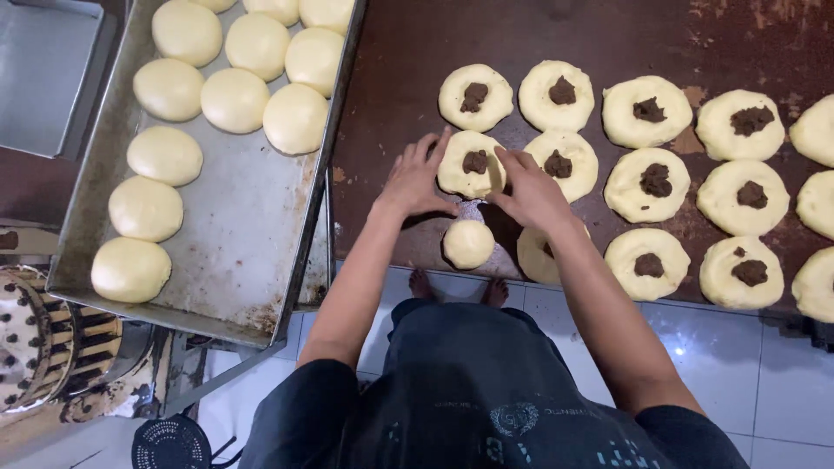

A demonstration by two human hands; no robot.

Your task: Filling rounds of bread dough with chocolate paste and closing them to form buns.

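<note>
Even, fairly bright light falls from overhead. The dark tabletop stays matte; below it, the white floor tiles catch a small glare spot. Soft shadows lie under the forearms. Focus is sharp, with slight wide-angle stretching towards the edges.
</note>
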